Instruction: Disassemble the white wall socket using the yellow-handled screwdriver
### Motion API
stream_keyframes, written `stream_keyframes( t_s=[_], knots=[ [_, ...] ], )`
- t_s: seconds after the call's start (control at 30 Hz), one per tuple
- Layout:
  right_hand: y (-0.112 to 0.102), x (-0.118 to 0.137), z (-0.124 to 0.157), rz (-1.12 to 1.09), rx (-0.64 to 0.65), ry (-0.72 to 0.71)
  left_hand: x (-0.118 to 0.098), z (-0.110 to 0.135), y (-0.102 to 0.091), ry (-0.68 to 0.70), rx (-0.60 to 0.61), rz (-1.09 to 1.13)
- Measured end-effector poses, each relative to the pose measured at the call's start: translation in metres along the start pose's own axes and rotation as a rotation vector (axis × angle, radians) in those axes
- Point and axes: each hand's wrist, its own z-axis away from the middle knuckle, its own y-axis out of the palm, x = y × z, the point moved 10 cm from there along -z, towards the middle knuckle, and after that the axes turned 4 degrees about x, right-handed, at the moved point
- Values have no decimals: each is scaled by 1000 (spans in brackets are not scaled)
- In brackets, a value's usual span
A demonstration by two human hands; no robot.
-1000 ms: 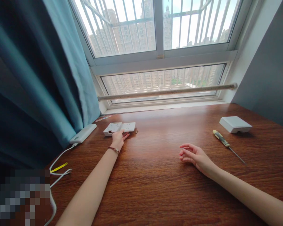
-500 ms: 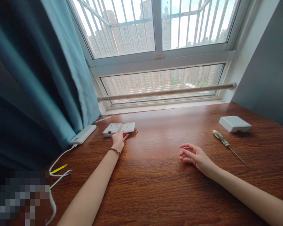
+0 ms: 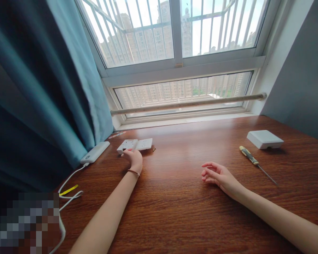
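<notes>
My left hand (image 3: pixel 134 158) is at the front edge of a white switch-or-socket-like box (image 3: pixel 127 144), wrist bent and thumb pointing left. Thumb and fingers look apart; the fingers are partly hidden, and nothing shows in them. A thin white flap or plate (image 3: pixel 144 144) with small dark marks lies open beside the box, apparently joined to it. Close to its right are small brass-coloured pieces (image 3: pixel 154 149), too small to name. My right hand (image 3: pixel 214 174) rests above the table with loosely curved fingers apart, holding nothing.
A screwdriver (image 3: pixel 249 155) lies right of my right hand, in front of a white box-shaped cover (image 3: pixel 265 139). On the left, a white power bank (image 3: pixel 95 152) with a white cable (image 3: pixel 69 180) sits by the blue curtain (image 3: pixel 76 88). A window with a rail stands behind the table (image 3: pixel 175 211).
My left hand has turned at the wrist, its fingers swinging left from the flap toward the box's front edge. My right hand stays in place.
</notes>
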Motion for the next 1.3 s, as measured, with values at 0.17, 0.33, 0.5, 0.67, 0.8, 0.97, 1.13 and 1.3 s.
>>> stream_keyframes(
  t_s=[0.17, 0.33, 0.5, 0.67, 0.8, 0.97, 1.13, 1.3],
  knots=[
    [1, 1, 0, 2, 9, -4, -13, -9, -10, 178, 86, -328],
    [2, 2, 1, 10, 12, -10, -1, -11, -3, 205, 177, -530],
    [0, 2, 2, 16, -9, -4, 6, -11, 3, 204, 195, -633],
    [0, 1, 1, 18, 2, -5, 1, -9, 1, 210, 175, -649],
    [-1, 2, 1, 22, -6, -5, -29, 7, 0, 310, 133, -616],
    [-1, 0, 0, 44, -16, -7, -100, 71, 29, 729, 295, -442],
    [-3, 9, 0, 345, 3, -83, -155, 191, 64, 1308, 626, -474],
    [4, 32, 9, 816, -12, -273, -161, 304, 62, 1737, 905, -388]
  ],
)
